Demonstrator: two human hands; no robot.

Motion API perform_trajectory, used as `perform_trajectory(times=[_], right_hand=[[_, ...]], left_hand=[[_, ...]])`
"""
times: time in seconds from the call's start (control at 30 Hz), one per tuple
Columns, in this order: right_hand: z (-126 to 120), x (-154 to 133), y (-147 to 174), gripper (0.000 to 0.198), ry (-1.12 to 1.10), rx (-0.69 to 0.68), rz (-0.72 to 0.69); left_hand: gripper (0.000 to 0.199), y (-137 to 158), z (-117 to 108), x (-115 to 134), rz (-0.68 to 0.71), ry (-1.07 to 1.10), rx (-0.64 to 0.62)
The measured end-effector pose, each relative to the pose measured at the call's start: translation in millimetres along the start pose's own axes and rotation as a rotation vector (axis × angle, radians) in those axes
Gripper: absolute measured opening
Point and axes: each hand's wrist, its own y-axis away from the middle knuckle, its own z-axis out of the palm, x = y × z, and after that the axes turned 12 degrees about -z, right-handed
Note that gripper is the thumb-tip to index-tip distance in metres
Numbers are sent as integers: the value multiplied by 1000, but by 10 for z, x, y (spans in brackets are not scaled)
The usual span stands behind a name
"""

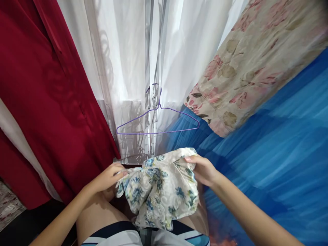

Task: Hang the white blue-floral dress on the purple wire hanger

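A white cloth garment (164,191) with a blue, green and yellow flower print hangs bunched over my lap. My left hand (110,177) pinches its left edge between thumb and fingers. At the upper right corner, my right hand (202,169) grips the same garment, thumb on top and fingers behind it. The exact kind of garment cannot be made out from its folds. Just beyond the cloth, a purple wire hanger (157,132) hangs with nothing on it, apart from both hands.
White ribbons or straps (155,61) hang down around the hanger's hook. Behind are white curtains (123,51). A red drape (46,89) hangs at left; a beige floral cloth (241,75) and blue fabric (271,150) fill the right.
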Motion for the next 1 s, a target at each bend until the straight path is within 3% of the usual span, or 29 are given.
perform_trajectory(times=[0.1,0.2,0.33,0.43,0.5,0.63,0.7,0.8,0.9,1.0], right_hand=[[-14,-150,-43,20,262,-109,-33],[32,-216,-91,19,529,-188,-113],[100,-221,-197,19,690,-155,-253],[52,-212,-321,18,755,-104,-377],[-55,-206,-423,13,811,6,-512],[-380,-242,-680,8,1011,263,-862],[-544,-308,-839,14,1107,338,-952],[-719,-455,-1072,33,1175,337,-881],[-774,-619,-1172,28,1170,163,-640],[-731,-787,-1060,29,1053,-27,-379]], left_hand=[[33,-91,-340,-136,46,-121,114],[32,-285,-727,-220,75,-155,325],[34,-603,-1072,-91,86,98,501],[28,-816,-1114,121,-15,583,519],[22,-934,-1077,241,-89,857,519],[21,-1072,-1007,411,-125,1010,507],[23,-1083,-1001,483,-154,1053,444],[28,-1045,-1021,556,-218,1121,330],[31,-1012,-1043,551,-287,1204,254],[36,-1062,-1001,477,-294,1278,229]])
